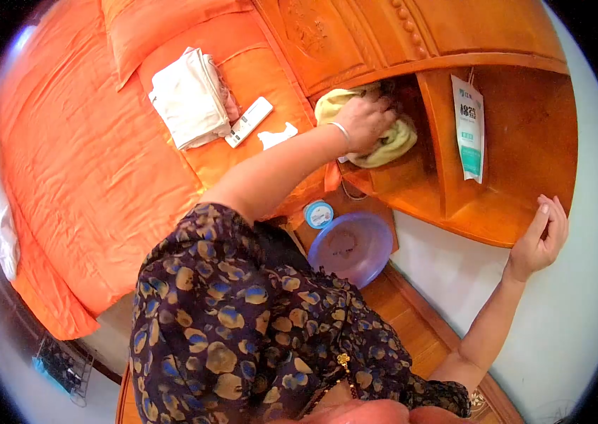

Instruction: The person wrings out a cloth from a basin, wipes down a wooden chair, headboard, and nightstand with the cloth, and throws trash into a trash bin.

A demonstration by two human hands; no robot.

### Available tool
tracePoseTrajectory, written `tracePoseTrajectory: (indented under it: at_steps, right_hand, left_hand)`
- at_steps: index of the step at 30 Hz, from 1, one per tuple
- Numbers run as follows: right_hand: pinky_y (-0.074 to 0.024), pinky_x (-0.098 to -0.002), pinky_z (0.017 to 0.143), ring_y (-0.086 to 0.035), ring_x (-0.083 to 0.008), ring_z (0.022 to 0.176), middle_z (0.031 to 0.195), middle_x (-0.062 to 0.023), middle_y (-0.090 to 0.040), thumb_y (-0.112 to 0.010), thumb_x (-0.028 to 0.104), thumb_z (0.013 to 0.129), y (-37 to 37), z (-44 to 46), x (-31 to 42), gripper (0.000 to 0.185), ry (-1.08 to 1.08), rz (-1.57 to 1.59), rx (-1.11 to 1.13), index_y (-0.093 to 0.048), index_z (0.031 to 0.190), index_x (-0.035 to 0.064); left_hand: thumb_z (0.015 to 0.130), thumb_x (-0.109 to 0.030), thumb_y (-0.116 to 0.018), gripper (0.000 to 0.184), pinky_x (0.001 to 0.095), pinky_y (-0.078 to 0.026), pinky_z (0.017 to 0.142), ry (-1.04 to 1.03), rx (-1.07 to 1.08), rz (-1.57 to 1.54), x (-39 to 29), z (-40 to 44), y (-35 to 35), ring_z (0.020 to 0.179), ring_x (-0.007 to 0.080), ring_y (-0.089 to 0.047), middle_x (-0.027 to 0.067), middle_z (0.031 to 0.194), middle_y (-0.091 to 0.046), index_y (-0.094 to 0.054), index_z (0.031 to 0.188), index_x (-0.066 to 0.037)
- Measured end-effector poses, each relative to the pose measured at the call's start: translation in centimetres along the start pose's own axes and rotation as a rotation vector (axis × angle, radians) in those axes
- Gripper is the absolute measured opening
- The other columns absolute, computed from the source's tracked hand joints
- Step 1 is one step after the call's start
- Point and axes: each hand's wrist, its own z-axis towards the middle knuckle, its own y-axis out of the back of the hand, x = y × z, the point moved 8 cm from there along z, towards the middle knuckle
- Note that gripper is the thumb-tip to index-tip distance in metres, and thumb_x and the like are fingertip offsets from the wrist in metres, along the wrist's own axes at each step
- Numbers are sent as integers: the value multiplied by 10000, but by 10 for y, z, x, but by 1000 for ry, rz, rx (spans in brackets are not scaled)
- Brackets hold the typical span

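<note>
In the wooden cabinet's (447, 205) left compartment, the yellow-green towel (399, 141) slants from upper left to lower right along its long axis. My left hand (368, 126) lies over it; fingertips hidden, I can't tell if they grip. My right hand (541, 240) curls loosely near the cabinet's edge. An upright white-and-green packet (469, 128) reads "棉签".

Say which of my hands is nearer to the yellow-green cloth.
Left. The left hand is on the yellow-green cloth in the left compartment of the wooden cabinet; the right hand is by the cabinet's right edge, apart from the cloth.
</note>
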Motion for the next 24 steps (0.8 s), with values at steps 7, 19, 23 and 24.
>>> tracePoseTrajectory:
  at_steps: [7, 19, 23, 24]
  right_hand:
    - [-458, -407, 953, -600, -248, 986, 935, -71, -684, -546, 67, 928, 1, -1, -1, 141, 16, 21, 2, -669, 881, 18]
    - [-474, -356, 856, -603, -224, 916, 913, -67, -688, -593, 79, 898, 2, -2, -4, 117, -17, -18, -28, -683, 850, 24]
    - [-468, -348, 820, -598, -217, 891, 906, -67, -686, -591, 87, 903, 3, -1, -5, 122, -37, -10, -45, -680, 851, 22]
    - [-467, -346, 813, -596, -215, 885, 904, -68, -685, -590, 89, 904, 2, -2, -4, 124, -45, -5, -57, -679, 851, 21]
  left_hand:
    - [813, -252, -612, 507, 432, -403, 1022, 325, -263, -366, 15, 36, -19, 1155, 404, -517, 235, 1308, -506, -535, 1272, -50]
    - [758, -261, -667, 499, 438, -453, 935, -57, 56, -562, -52, 28, -57, 1061, 395, -565, 232, 1100, -609, -559, 1165, 7]
    - [782, -100, -610, 424, 423, -473, 922, 94, 254, -282, -16, 31, -29, 1097, 379, -556, 230, 1198, -556, -551, 1194, -22]
    - [794, -86, -597, 484, 415, -446, 981, 135, 212, -287, 2, 42, -40, 1154, 376, -534, 224, 1282, -524, -524, 1270, -38]
